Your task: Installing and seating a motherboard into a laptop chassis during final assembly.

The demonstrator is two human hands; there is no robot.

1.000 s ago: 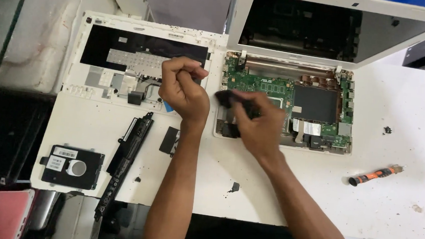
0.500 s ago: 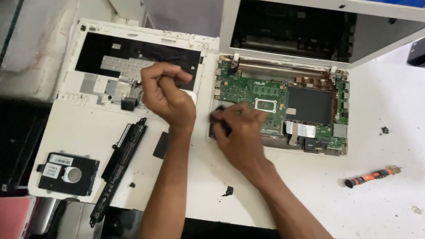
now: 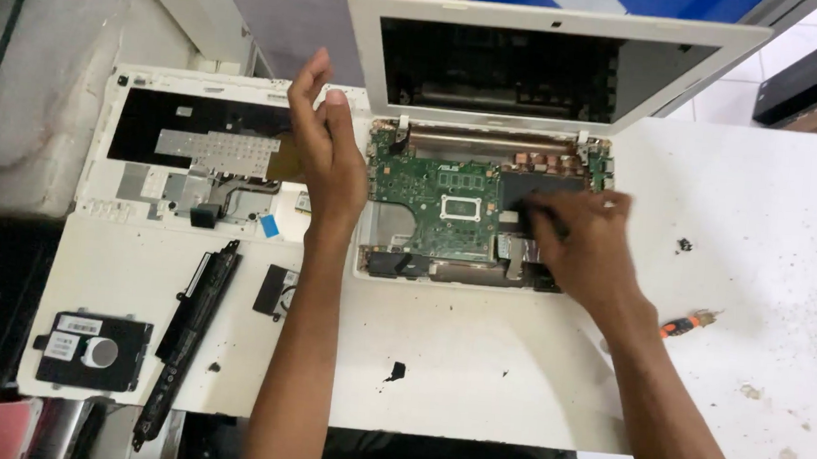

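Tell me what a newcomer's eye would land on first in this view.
First, the opened white laptop at the table's center, its green circuit board bare under the raised screen. The right hand rests on its dark right section, while the left hand hovers open beside the board. To the left lie the detached keyboard cover, a long black battery and a black drive.

Both forearms reach forward bare, the left hand (image 3: 328, 152) raised edge-on with fingers loosely straight and thumb up, gripping nothing, the right hand (image 3: 585, 247) lowered palm-down, its fingertips bunched and pointing left.
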